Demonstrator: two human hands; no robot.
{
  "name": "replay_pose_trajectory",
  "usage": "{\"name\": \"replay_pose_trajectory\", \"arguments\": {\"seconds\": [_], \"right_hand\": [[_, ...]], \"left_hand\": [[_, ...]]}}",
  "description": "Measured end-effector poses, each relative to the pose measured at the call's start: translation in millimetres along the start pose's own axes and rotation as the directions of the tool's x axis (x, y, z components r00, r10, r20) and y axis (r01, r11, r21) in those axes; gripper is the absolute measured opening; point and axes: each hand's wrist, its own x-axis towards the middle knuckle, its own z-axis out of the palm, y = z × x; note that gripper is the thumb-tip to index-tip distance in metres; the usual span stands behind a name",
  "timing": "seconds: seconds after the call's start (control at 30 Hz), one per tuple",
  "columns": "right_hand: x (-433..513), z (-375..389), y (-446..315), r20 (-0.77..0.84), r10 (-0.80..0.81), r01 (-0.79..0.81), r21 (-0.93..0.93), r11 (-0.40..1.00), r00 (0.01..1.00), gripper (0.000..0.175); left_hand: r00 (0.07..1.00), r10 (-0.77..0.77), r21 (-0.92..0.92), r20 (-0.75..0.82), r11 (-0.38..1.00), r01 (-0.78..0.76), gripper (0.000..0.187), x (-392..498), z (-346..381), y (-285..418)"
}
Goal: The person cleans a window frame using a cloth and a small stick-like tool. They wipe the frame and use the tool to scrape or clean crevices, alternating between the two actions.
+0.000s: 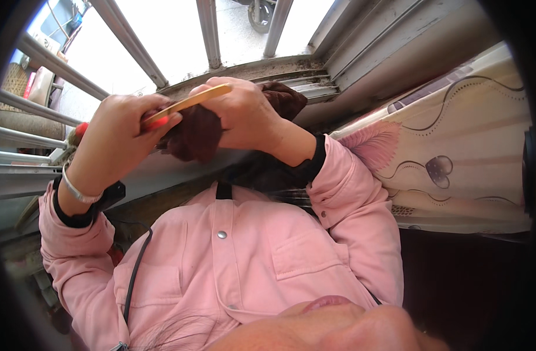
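My left hand (129, 116), with a silver bangle at the wrist, grips one end of a thin flat yellow object (197, 98), seen nearly edge-on. A red patch (157, 123) shows at that end, between my fingers. The other end of the yellow object lies across the fingers of my right hand (243, 114). My right hand is closed on a dark brown cloth (195, 134). Part of the cloth hangs between my hands, and another part bulges out behind my right hand. My right fingertips are mostly hidden behind the yellow object and the cloth.
Metal window bars (211, 35) stand just beyond my hands, above a worn window sill (250, 70). A patterned curtain (452, 145) hangs at the right. A wheel (261, 17) shows outside. A black cable (138, 272) runs down my pink jacket (250, 245).
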Motion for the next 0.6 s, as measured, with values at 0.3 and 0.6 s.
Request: {"name": "replay_pose_trajectory", "arguments": {"seconds": [0.3,0.6], "right_hand": [[38.2,48.0,-49.9,0.150,-0.082,0.048,0.221,0.974,0.985,0.031],[2.0,19.5,7.2,0.124,0.164,-0.178,0.113,0.977,0.979,0.034]], "left_hand": [[0.982,-0.054,0.093,-0.181,0.993,0.072,0.019,-89.6,-36.9,-6.6],[0.987,0.111,-0.032,-0.114,0.993,-0.115,0.023,-10.2,32.0,-33.6]]}}
